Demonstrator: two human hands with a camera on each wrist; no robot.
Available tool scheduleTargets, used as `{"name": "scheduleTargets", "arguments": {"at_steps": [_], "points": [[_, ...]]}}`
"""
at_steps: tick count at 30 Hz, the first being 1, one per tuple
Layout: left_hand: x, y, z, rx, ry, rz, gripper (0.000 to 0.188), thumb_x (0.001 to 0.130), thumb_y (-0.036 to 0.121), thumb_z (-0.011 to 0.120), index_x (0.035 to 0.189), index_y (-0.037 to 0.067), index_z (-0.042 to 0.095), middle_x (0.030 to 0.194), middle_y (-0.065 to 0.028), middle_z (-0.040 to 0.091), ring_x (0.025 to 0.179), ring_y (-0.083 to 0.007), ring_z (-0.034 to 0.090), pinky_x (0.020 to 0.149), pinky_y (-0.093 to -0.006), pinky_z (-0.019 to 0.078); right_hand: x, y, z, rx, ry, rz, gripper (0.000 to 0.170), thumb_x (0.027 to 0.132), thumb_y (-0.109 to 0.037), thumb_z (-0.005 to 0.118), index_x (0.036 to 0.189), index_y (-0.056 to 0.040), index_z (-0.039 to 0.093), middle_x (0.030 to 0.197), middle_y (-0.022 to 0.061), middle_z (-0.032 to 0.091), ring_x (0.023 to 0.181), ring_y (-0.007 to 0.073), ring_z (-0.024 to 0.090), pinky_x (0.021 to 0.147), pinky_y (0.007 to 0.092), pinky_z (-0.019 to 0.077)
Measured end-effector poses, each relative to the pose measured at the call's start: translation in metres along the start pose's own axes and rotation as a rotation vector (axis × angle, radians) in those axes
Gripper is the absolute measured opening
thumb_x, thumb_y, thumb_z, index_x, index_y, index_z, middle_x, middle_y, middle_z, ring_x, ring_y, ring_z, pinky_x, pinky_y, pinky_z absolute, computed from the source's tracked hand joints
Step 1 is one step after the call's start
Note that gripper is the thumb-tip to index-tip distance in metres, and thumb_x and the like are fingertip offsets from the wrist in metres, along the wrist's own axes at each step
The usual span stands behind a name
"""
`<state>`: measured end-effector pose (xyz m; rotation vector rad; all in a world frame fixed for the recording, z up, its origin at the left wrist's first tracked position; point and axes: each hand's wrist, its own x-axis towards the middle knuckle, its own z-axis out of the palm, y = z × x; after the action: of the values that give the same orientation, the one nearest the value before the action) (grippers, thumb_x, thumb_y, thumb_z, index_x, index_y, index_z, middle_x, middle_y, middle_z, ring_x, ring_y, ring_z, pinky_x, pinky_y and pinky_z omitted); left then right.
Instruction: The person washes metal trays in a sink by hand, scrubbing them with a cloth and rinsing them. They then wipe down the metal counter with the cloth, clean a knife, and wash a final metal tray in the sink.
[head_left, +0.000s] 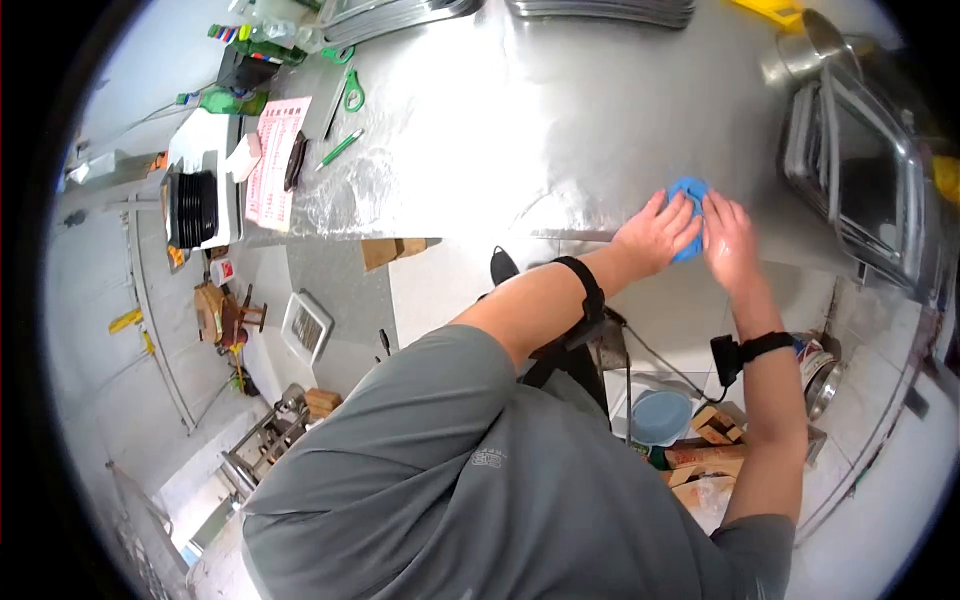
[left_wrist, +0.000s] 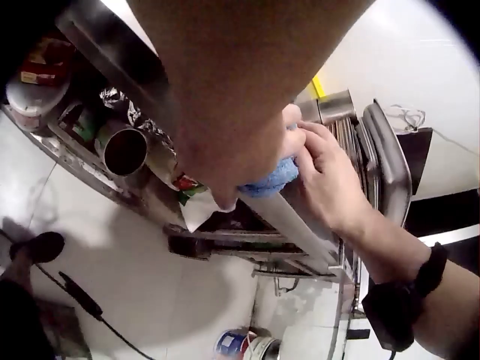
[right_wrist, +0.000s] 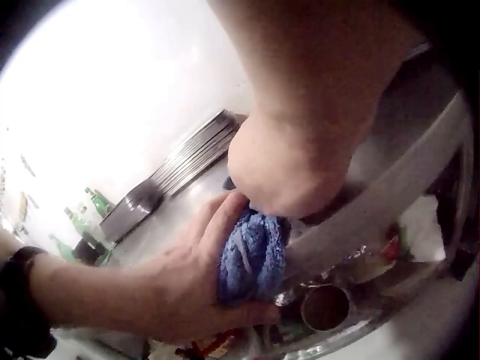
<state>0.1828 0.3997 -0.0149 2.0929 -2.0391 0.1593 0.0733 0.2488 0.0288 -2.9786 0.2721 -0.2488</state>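
Note:
A bunched blue cloth (head_left: 688, 250) is at the front edge of the metal table (head_left: 450, 120), between my two hands. My left hand (head_left: 655, 235) holds it from the left. In the right wrist view the left hand's fingers lie over the cloth (right_wrist: 253, 259) with the thumb below it. On the other side, my right hand (head_left: 732, 243) grips the cloth; in the left wrist view the right hand (left_wrist: 330, 180) has its fingers bent against the blue fabric (left_wrist: 270, 180).
Stacked black trays (head_left: 860, 170) stand on the table's right end, beside a metal cup (head_left: 810, 45). More trays (head_left: 600, 10) lie at the far side. Green scissors (head_left: 353, 92), a green pen (head_left: 340, 149) and a printed pink sheet (head_left: 275, 165) are at the left.

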Motion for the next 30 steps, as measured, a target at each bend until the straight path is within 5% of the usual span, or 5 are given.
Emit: {"name": "scheduleTargets", "arguments": {"at_steps": [12,16,19,26,30], "points": [[0.094,0.062,0.011,-0.47,-0.008,0.343,0.03,0.074,0.017,0.062,0.103,0.011,0.057,0.099,-0.0066,0.057,0.103,-0.0241,0.055,0.089,-0.0401,0.0406,-0.122,0.046,-0.021,0.401,-0.091,0.817,0.02,0.09,-0.012,0.05,0.102,0.0012,0.058,0.101,0.015,0.062,0.086,0.0307,0.058,0.075,0.0385,0.0478],[0.123,0.083,0.0,-0.836,-0.166,0.105,0.038,0.075,0.024,0.07,0.106,0.008,0.054,0.1,-0.0145,0.061,0.094,-0.0342,0.059,0.087,-0.0427,0.0448,-0.14,0.054,-0.057,1.444,0.141,1.381,0.018,0.094,-0.017,0.049,0.096,-0.0032,0.06,0.083,0.0088,0.065,0.067,0.0163,0.057,0.062,0.0282,0.0464],[0.133,0.068,-0.009,-1.206,-0.226,-0.337,0.047,0.081,0.033,0.069,0.112,0.003,0.051,0.094,-0.0202,0.065,0.088,-0.0339,0.064,0.079,-0.042,0.0513,-0.128,0.043,-0.067,1.731,0.416,1.266,0.018,0.094,-0.018,0.049,0.095,-0.0057,0.061,0.083,0.0063,0.065,0.067,0.0104,0.056,0.061,0.0228,0.0442],[0.181,-0.059,-0.001,-1.192,0.031,-0.727,0.058,0.078,0.034,0.07,0.116,-0.005,0.051,0.106,-0.0234,0.064,0.099,-0.0344,0.063,0.087,-0.0414,0.0498,-0.095,0.024,-0.048,1.549,0.313,1.163,0.024,0.093,-0.024,0.056,0.1,-0.0014,0.061,0.086,0.0059,0.064,0.07,0.0112,0.056,0.063,0.0238,0.0452],[0.228,-0.112,0.023,-0.883,0.064,-0.726,0.056,0.079,0.034,0.071,0.117,-0.001,0.05,0.112,-0.0242,0.06,0.103,-0.0367,0.06,0.089,-0.0421,0.048,-0.154,-0.015,-0.034,1.426,0.268,1.546,0.025,0.092,-0.021,0.057,0.104,0.0004,0.06,0.086,0.0062,0.064,0.071,0.0118,0.057,0.062,0.0247,0.0453]]}}
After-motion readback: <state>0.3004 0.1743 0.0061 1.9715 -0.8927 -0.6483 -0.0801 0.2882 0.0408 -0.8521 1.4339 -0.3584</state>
